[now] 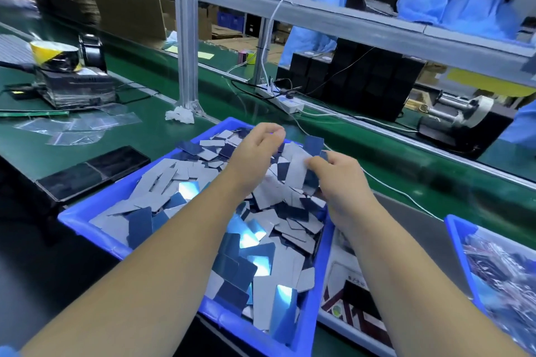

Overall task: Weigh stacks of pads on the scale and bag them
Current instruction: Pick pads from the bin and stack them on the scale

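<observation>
Both my hands are over the blue bin (87, 216) full of loose grey and dark pads (162, 180), centre of the green table (162, 136). My left hand (255, 151) has fingers curled and seems to hold nothing, though I can't tell for sure. My right hand (339, 174) pinches a few pads at the far right of the pile. Clear bags (78, 124) lie far left; a second blue bin (458, 229) sits near right.
</observation>
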`<state>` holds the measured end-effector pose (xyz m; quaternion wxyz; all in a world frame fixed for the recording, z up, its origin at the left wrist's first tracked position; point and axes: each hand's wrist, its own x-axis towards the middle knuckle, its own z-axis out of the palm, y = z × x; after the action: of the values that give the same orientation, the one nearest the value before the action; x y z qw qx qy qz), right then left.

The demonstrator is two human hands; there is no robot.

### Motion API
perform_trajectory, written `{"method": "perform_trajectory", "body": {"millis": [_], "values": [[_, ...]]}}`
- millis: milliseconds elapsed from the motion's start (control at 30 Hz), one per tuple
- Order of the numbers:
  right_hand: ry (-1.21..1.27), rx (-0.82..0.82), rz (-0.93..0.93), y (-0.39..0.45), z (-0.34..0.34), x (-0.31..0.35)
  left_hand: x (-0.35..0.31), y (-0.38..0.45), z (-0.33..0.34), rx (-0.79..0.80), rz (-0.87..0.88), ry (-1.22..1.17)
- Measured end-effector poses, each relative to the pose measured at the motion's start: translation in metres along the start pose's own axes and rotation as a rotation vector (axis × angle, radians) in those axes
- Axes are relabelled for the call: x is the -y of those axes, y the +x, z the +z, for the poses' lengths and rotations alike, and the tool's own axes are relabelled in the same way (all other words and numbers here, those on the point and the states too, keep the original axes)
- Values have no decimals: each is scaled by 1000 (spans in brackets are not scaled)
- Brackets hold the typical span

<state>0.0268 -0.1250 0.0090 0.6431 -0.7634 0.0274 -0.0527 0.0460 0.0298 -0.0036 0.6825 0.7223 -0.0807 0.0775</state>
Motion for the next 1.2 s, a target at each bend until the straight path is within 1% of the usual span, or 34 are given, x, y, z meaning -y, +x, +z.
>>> {"method": "perform_trajectory", "body": {"millis": [33, 100, 133, 233, 400, 467, 500, 567, 633, 700, 767, 867, 967, 1033, 1067, 1133, 1200], "values": [[60, 21, 54, -2, -2, 1, 1, -2, 1, 79, -29, 4], [72, 40, 80, -6, -9, 4, 2, -7, 8, 204, -46, 12], [72, 35, 72, -8, -14, 6, 1, -10, 12, 230, -43, 6], [80, 15, 88, -8, -34, 10, -10, -14, 29, 234, -70, -52], [43, 50, 152, -18, -88, 12, -33, -22, 68, 344, -147, -5], [15, 15, 162, -23, -111, 10, -36, -26, 89, 370, -156, 17], [-3, -10, 147, -26, -122, 8, -36, -27, 100, 383, -140, 58], [-73, -86, 95, -32, -139, 0, -34, -27, 118, 399, -58, 250], [-258, -213, 65, -35, -148, -11, -27, -26, 131, 405, 31, 478], [-476, -291, 36, -37, -152, -21, -19, -27, 138, 397, 121, 699], [-658, -287, 22, -36, -154, -27, -13, -29, 139, 381, 193, 864], [-853, -217, 33, -35, -155, -29, -8, -30, 136, 353, 220, 940], [-947, -182, 54, -36, -157, -30, -13, -30, 130, 250, 180, 895], [-897, -196, 38, -38, -159, -29, -21, -26, 119, 165, 136, 874], [-842, -221, 34, -38, -161, -28, -26, -23, 110, 153, 103, 871], [-754, -280, 25, -38, -162, -27, -34, -18, 90, 211, 2, 918], [-707, -305, 7, -37, -161, -27, -38, -17, 74, 374, -128, 1101]]}}
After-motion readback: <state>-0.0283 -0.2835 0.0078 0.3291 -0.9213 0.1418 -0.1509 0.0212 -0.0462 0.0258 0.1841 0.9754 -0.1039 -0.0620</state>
